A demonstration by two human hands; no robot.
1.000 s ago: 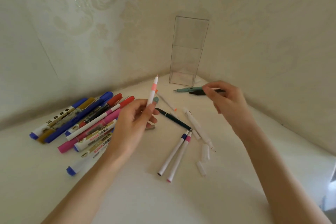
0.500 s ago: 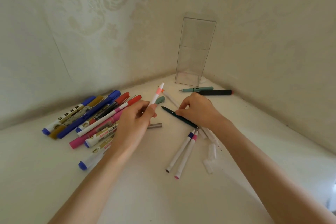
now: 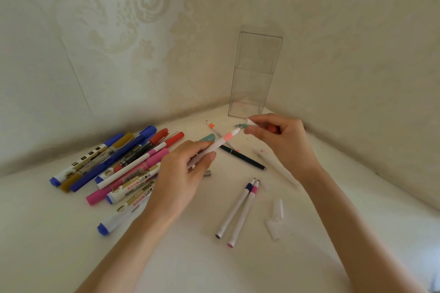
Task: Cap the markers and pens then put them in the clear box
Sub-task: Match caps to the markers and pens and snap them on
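My left grip (image 3: 181,178) grasps a white pen (image 3: 220,143) with a pink band; my right grip (image 3: 283,140) pinches a small white cap (image 3: 250,122) just beside its tip. The clear box (image 3: 254,74) in the far corner of the desk (image 3: 71,245) holds nothing, so I judge nearly all work remains.

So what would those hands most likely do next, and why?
Probably push the white cap pinched in the right hand onto the pink-banded pen that the left hand grips: its bare tip points at the cap, just short of it. Boxing comes after; the clear box looks empty.
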